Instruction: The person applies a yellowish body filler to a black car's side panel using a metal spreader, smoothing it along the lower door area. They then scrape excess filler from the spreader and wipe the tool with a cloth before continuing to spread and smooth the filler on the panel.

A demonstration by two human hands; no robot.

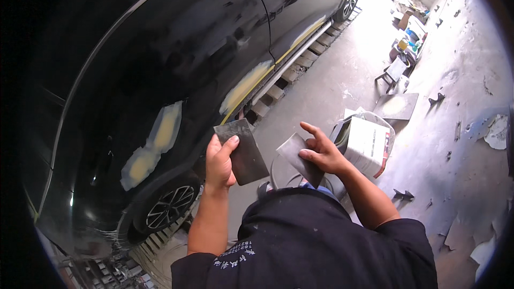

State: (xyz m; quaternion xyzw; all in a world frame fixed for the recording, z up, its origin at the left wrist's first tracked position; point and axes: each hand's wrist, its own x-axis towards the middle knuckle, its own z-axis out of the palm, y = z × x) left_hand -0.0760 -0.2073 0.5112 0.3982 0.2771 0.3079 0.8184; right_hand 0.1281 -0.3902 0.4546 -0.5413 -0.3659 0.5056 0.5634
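My left hand (219, 163) is closed on a flat dark grey rectangle that looks like a sandpaper sheet (247, 156), its thumb lying across the upper face. A smaller sheet, also like sandpaper (297, 155), is pinched in my right hand (324, 152); it is pale grey at its upper end and darker below, and the index finger is raised off it. The two sheets are apart, held in front of my body. To the left stands a black car (176, 48), with yellowish filler patches (160, 139) above the wheel arch and more filler (249, 85) along the lower door edge.
A white carton (367, 144) sits on a container by my right arm. Beyond it are a flat board (396, 106), a small stool (393, 72) and cluttered supplies (409, 43) along the wall. The car's wheel (170, 207) is low on the left. Concrete floor (337, 69) runs beside the car.
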